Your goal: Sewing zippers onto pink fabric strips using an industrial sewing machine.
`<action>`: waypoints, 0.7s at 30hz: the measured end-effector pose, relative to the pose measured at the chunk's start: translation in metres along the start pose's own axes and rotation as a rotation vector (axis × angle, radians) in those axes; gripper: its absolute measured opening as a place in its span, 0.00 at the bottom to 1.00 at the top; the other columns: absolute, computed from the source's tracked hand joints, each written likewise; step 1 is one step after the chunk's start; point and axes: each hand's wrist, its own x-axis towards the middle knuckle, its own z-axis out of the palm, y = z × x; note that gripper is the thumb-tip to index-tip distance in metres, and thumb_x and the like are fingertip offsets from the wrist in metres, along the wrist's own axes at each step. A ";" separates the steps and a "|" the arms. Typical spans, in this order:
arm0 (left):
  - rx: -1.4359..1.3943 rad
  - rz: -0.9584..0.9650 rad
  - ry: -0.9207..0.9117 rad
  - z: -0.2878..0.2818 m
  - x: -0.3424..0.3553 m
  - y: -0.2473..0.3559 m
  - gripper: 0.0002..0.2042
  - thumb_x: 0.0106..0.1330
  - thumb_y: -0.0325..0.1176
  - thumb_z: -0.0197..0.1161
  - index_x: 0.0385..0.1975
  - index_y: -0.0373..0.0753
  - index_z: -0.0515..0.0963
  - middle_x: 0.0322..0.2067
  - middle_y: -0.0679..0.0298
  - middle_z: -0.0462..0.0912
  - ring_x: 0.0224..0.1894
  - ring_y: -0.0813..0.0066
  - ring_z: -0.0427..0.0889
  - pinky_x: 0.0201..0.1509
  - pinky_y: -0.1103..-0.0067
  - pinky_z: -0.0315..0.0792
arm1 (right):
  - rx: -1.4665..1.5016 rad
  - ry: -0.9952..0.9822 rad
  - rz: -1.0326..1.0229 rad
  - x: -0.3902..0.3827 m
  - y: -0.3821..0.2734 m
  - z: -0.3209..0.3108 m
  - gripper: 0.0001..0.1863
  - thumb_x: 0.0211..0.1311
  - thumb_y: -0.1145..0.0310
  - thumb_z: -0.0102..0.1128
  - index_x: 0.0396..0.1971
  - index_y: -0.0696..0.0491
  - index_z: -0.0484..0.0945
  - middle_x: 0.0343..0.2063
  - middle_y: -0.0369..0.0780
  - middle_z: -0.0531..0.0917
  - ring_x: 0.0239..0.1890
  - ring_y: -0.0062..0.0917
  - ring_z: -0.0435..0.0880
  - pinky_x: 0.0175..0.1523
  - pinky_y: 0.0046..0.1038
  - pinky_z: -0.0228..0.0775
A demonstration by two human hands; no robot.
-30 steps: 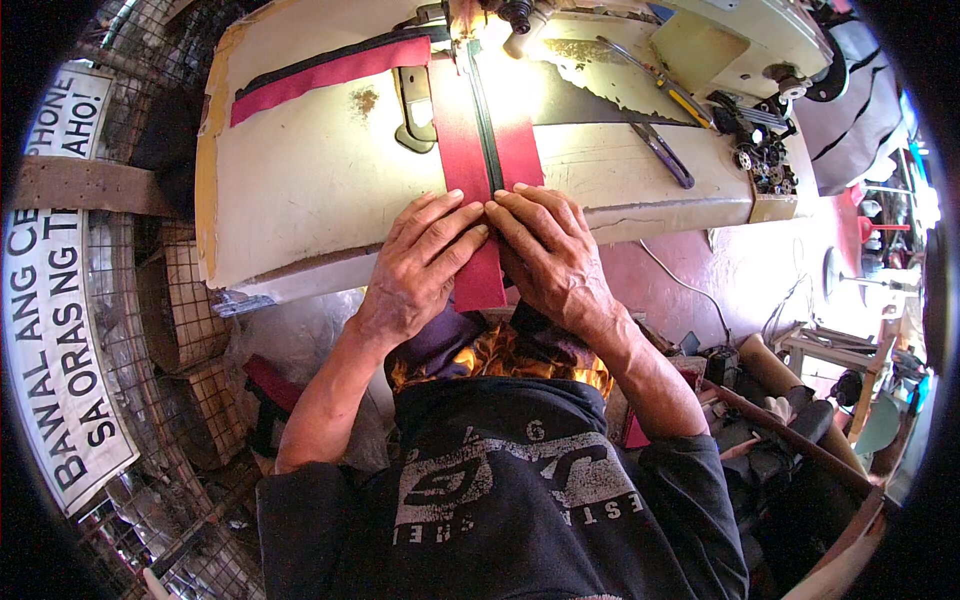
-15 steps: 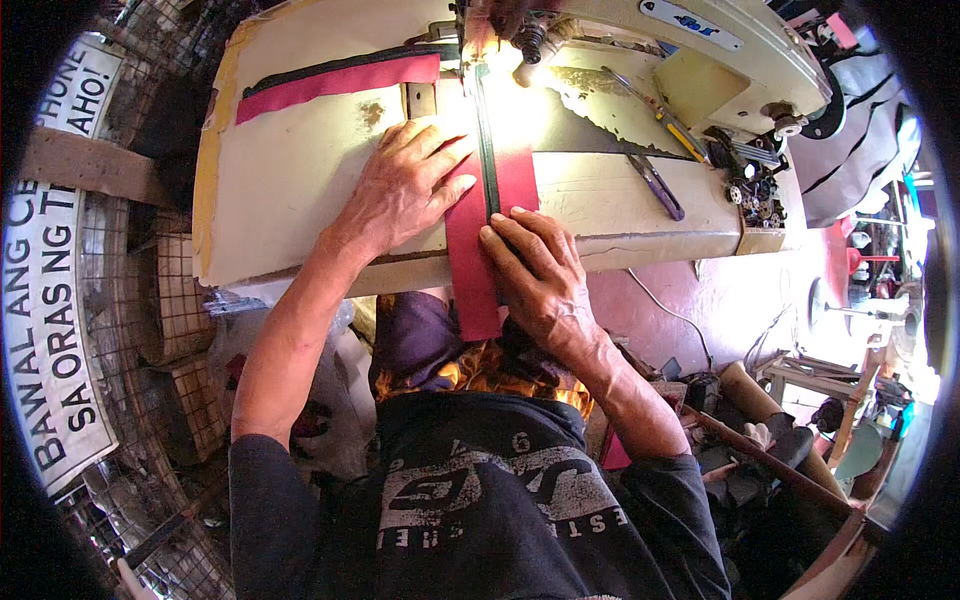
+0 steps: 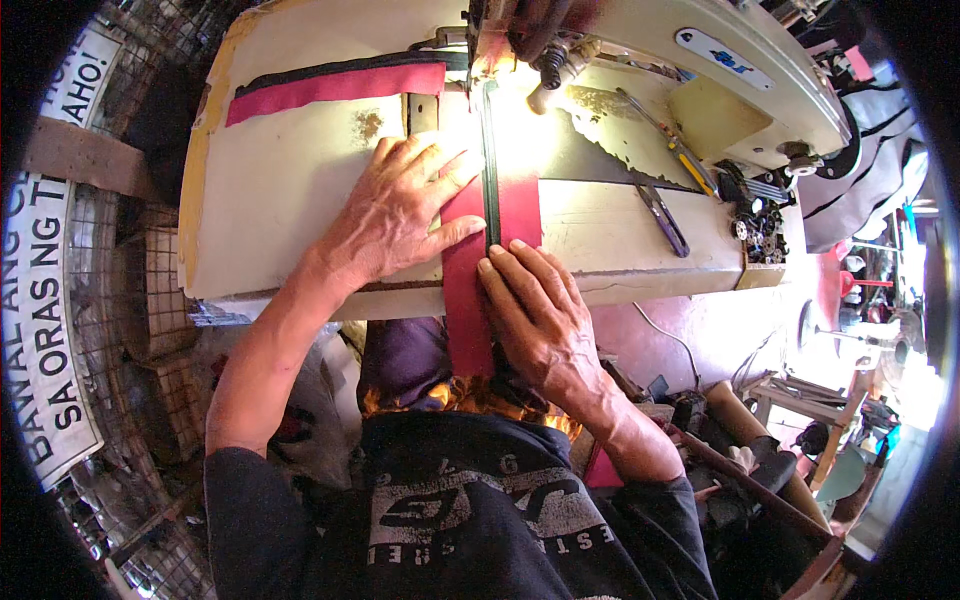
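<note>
A pink-red fabric strip (image 3: 462,270) runs from under the sewing machine's lit needle area (image 3: 487,75) toward me and hangs over the table's front edge. Along its middle lies a narrow dark strip that looks like zipper tape (image 3: 491,190). My left hand (image 3: 405,210) rests palm down at the fabric's left side, fingers spread, thumb reaching toward the tape. Nearer the table edge, my right hand (image 3: 540,310) lays its outstretched fingers over the fabric at the tape's near end; its thumb is hidden. Glare washes out the needle and presser foot.
Another pink-red piece with a dark edging (image 3: 340,90) lies at the far left of the sewing table (image 3: 250,220). Right of the machine bed are a yellow-handled tool (image 3: 690,165), small purple-grey snips (image 3: 662,220) and a tray of bobbins (image 3: 765,235).
The whole view has shifted a little, so table and hands sit lower in the picture. Both hands keep nearly the same places on the fabric.
</note>
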 end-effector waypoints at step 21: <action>0.037 -0.025 -0.030 0.000 0.002 0.015 0.26 0.65 0.44 0.68 0.58 0.36 0.76 0.58 0.52 0.77 0.61 0.53 0.73 0.70 0.58 0.62 | 0.007 -0.050 0.011 0.020 0.017 0.000 0.31 0.56 0.68 0.56 0.62 0.61 0.75 0.63 0.49 0.75 0.68 0.43 0.72 0.73 0.46 0.62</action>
